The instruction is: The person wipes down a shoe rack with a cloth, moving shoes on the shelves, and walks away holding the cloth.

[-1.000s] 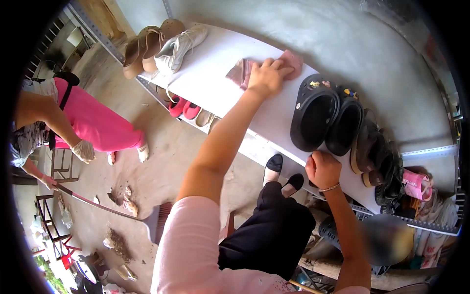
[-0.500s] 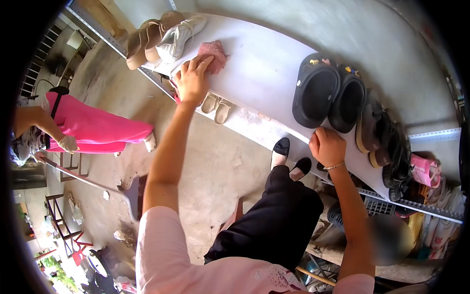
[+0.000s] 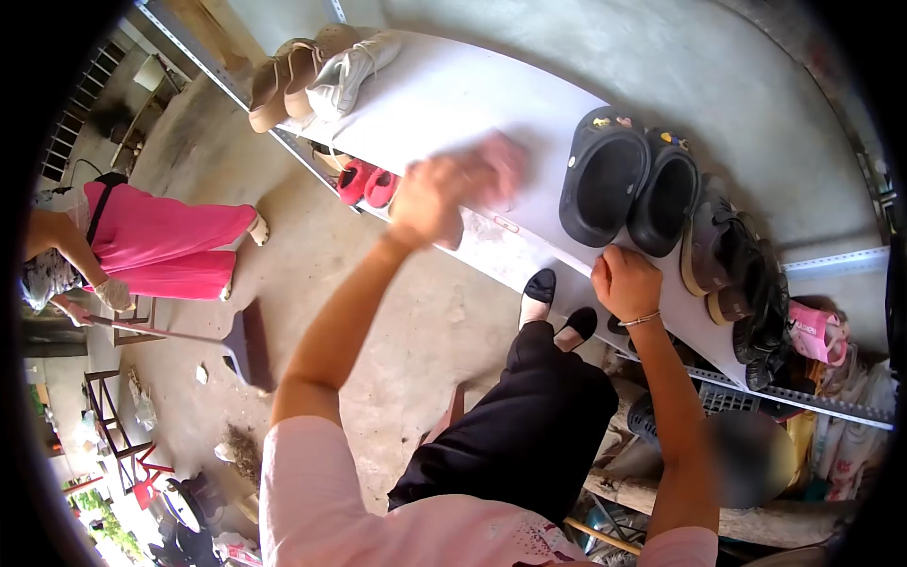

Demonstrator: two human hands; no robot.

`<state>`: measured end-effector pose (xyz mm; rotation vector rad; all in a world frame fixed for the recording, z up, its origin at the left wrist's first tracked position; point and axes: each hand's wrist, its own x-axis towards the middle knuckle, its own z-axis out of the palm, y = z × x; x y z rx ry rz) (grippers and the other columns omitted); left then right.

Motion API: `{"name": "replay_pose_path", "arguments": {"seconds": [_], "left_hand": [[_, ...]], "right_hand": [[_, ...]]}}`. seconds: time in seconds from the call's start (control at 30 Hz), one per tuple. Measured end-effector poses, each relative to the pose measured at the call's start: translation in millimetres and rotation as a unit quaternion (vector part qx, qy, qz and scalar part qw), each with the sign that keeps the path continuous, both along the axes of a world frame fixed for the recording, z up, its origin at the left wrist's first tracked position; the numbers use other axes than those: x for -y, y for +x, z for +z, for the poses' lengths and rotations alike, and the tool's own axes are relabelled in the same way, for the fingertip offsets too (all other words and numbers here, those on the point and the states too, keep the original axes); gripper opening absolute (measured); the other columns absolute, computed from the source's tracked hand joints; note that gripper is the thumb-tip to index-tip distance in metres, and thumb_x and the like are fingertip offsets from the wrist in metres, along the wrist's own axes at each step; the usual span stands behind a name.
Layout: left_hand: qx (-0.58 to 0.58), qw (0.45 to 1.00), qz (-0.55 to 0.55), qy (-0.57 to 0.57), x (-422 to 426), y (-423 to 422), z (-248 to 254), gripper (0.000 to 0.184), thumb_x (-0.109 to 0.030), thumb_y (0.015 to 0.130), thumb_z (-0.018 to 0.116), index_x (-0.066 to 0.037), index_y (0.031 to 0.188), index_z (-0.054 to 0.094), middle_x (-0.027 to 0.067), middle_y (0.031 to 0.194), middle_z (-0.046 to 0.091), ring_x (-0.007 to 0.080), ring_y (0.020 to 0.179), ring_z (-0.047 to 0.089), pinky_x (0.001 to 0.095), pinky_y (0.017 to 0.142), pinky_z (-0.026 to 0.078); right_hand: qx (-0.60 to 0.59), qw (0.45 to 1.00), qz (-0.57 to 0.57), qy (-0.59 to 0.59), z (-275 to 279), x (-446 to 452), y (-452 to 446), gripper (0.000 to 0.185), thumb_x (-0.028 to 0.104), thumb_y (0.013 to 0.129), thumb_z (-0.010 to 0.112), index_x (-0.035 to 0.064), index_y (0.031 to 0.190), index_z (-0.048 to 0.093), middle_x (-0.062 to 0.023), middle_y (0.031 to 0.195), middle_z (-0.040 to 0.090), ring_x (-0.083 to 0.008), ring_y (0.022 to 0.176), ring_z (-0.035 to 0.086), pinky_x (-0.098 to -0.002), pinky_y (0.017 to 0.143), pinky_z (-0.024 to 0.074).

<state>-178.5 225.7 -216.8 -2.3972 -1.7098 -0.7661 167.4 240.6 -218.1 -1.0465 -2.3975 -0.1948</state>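
Observation:
My left hand (image 3: 436,197), blurred by motion, holds a pink cloth (image 3: 499,170) against the white shelf board (image 3: 453,94), near its front edge. My right hand (image 3: 627,283), with a bracelet at the wrist, is closed at the front edge of the same board, just below the black clogs (image 3: 605,180). White lace-up sneakers (image 3: 345,77) and brown shoes (image 3: 283,83) stand at the board's left end. Dark shoes (image 3: 723,246) are lined up to the right of the clogs.
On the lower shelf are red shoes (image 3: 367,183). At the left, a person in pink trousers (image 3: 170,236) holds a long-handled broom (image 3: 248,348) over the floor, with debris (image 3: 242,454) nearby. A pink bag (image 3: 818,331) and plastic bags lie at the right.
My left hand went left with the cloth to near the sneakers, then came back right toward the board's middle. My right hand stays at the edge. The broom has shifted left.

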Motion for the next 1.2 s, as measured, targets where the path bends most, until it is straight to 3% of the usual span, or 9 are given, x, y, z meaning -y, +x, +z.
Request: {"name": "replay_pose_path", "arguments": {"seconds": [0.07, 0.2, 0.47, 0.57, 0.7, 0.8, 0.9, 1.07, 1.2], "left_hand": [[0.014, 0.991, 0.132, -0.003, -32, -31, 2, 0.043, -0.014, 0.086, 0.055, -0.031, 0.124, 0.065, -0.0040, 0.135, 0.057, 0.0264, 0.124, 0.051, 0.0487, 0.100, 0.040], [0.036, 0.972, 0.227, -0.049, -102, -42, 10, 0.044, -0.016, 0.092, 0.047, -0.031, 0.130, 0.063, -0.0030, 0.141, 0.055, 0.0268, 0.129, 0.046, 0.0475, 0.106, 0.034], [-0.004, 0.976, 0.183, -0.115, -222, 68, 15, 0.036, -0.030, 0.095, 0.052, -0.038, 0.129, 0.062, -0.0077, 0.143, 0.050, 0.0197, 0.133, 0.042, 0.0473, 0.107, 0.032], [0.037, 0.984, 0.100, -0.141, -220, 99, 22, 0.041, -0.024, 0.095, 0.048, -0.036, 0.132, 0.061, -0.0068, 0.147, 0.048, 0.0187, 0.138, 0.037, 0.0460, 0.113, 0.026], [0.037, 0.994, 0.029, -0.096, -175, 102, 18, 0.039, -0.022, 0.093, 0.051, -0.031, 0.129, 0.064, -0.0050, 0.142, 0.052, 0.0209, 0.134, 0.042, 0.0476, 0.109, 0.032], [0.057, 0.995, 0.043, -0.076, -130, 91, 17, 0.041, -0.021, 0.092, 0.053, -0.029, 0.132, 0.060, -0.0009, 0.141, 0.052, 0.0233, 0.131, 0.045, 0.0500, 0.105, 0.036], [0.031, 0.986, 0.157, -0.046, -99, 75, 14, 0.048, -0.020, 0.091, 0.053, -0.028, 0.138, 0.054, 0.0045, 0.137, 0.053, 0.0280, 0.127, 0.047, 0.0516, 0.101, 0.041], [0.016, 0.973, 0.225, -0.048, -90, 84, 6, 0.046, -0.022, 0.092, 0.052, -0.027, 0.138, 0.054, 0.0051, 0.139, 0.052, 0.0292, 0.128, 0.046, 0.0526, 0.102, 0.039], [0.071, 0.956, 0.279, -0.051, -94, 108, 5, 0.045, -0.023, 0.093, 0.052, -0.028, 0.138, 0.054, 0.0055, 0.140, 0.051, 0.0312, 0.129, 0.044, 0.0549, 0.101, 0.038]], "right_hand": [[0.005, 1.000, -0.005, 0.001, 1, 0, -1, 0.010, 0.016, 0.081, 0.065, 0.0103, 0.079, 0.057, -0.0081, 0.066, 0.059, -0.0294, 0.059, 0.060, -0.0409, 0.053, 0.0490], [0.001, 1.000, 0.002, -0.001, -1, -1, 2, 0.014, 0.018, 0.077, 0.067, 0.0105, 0.085, 0.059, -0.0075, 0.066, 0.058, -0.0294, 0.060, 0.059, -0.0417, 0.052, 0.0474], [-0.002, 1.000, 0.003, -0.010, 3, 1, -1, 0.011, 0.015, 0.079, 0.066, 0.0094, 0.080, 0.057, -0.0088, 0.066, 0.058, -0.0297, 0.059, 0.060, -0.0401, 0.052, 0.0492], [-0.002, 1.000, 0.002, -0.017, 3, 2, 1, 0.011, 0.015, 0.079, 0.066, 0.0096, 0.079, 0.056, -0.0085, 0.065, 0.057, -0.0293, 0.059, 0.059, -0.0398, 0.052, 0.0490], [-0.024, 1.000, 0.015, 0.003, 1, 0, -1, 0.012, 0.015, 0.078, 0.066, 0.0103, 0.078, 0.055, -0.0077, 0.064, 0.056, -0.0283, 0.058, 0.059, -0.0393, 0.051, 0.0486], [0.000, 0.999, 0.030, 0.015, 2, 1, 1, 0.012, 0.015, 0.078, 0.066, 0.0104, 0.077, 0.055, -0.0074, 0.064, 0.056, -0.0279, 0.058, 0.059, -0.0389, 0.051, 0.0488], [-0.014, 1.000, 0.021, 0.013, 4, 1, -2, 0.011, 0.015, 0.078, 0.066, 0.0109, 0.077, 0.056, -0.0067, 0.065, 0.056, -0.0275, 0.059, 0.060, -0.0384, 0.051, 0.0494], [-0.017, 1.000, -0.010, 0.002, 4, 4, -3, 0.014, 0.019, 0.080, 0.068, 0.0114, 0.078, 0.057, -0.0057, 0.066, 0.058, -0.0276, 0.060, 0.061, -0.0397, 0.053, 0.0505], [-0.015, 1.000, 0.001, -0.008, 7, 4, -1, 0.019, 0.027, 0.084, 0.069, 0.0120, 0.079, 0.059, -0.0048, 0.066, 0.059, -0.0261, 0.061, 0.062, -0.0386, 0.053, 0.0503]]}}
